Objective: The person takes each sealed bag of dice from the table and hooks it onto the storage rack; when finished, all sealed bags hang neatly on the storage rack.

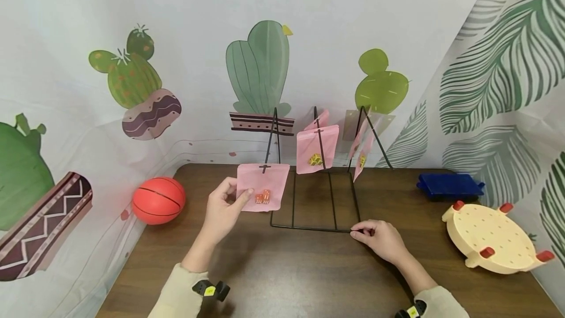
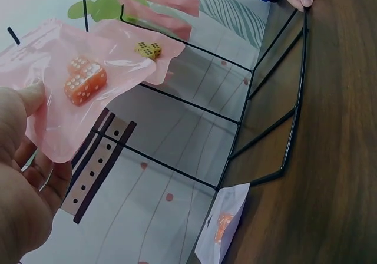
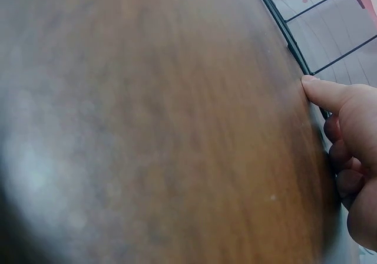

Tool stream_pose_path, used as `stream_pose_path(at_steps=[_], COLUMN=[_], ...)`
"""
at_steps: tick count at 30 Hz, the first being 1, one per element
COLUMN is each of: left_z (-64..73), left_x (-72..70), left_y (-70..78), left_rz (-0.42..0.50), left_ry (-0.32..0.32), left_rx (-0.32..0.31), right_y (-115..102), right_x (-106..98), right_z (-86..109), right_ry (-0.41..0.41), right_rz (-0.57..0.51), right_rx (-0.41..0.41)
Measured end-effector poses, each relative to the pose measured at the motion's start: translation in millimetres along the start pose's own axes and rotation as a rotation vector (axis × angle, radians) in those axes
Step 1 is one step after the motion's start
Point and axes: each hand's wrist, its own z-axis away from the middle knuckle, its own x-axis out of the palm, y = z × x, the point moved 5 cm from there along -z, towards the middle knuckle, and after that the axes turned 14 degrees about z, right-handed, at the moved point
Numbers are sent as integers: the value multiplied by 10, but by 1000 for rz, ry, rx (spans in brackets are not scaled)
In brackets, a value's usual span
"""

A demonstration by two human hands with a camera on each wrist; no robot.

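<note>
My left hand [image 1: 225, 210] pinches the side of a pink zip pouch [image 1: 265, 175] between thumb and fingers. Orange dice [image 2: 85, 82] show through its clear front. A prong of the black wire rack [image 1: 312, 229] pokes through the slot at the pouch's top. With thumb and curled fingers, my right hand [image 1: 381, 240] grips the rack's front right corner at the tabletop. A second pink pouch [image 1: 309, 136], with yellow dice [image 1: 315, 160], hangs on the middle prong. More pink pouches [image 1: 364, 144] hang on the right, seen nearly edge-on.
A red ball [image 1: 159, 200] sits on the table's left side. To the right are a blue plastic piece [image 1: 450, 186] and a cream round board [image 1: 492, 237] with red-tipped legs. In the left wrist view, another pouch [image 2: 221, 228] with orange dice is low beside the rack.
</note>
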Motion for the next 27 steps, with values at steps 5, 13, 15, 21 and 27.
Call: stream_pose_path(at_steps=[5, 13, 15, 21, 27], left_z=[-87, -300, -362, -574, -787], left_x=[17, 38, 58, 123, 176], left_y=[-151, -542, -568, -622, -687], left_rz=[14, 25, 17, -50, -133], left_ry=[31, 68, 74, 92, 113], left_rx=[-52, -60, -53, -48, -58], right_y=[4, 4, 3, -2, 1], right_x=[2, 3, 2, -3, -4], right_z=[-2, 7, 6, 2, -1], right_ry=[-4, -12, -11, -6, -8], right_rz=[0, -12, -8, -4, -9], right_rx=[3, 11, 12, 11, 15])
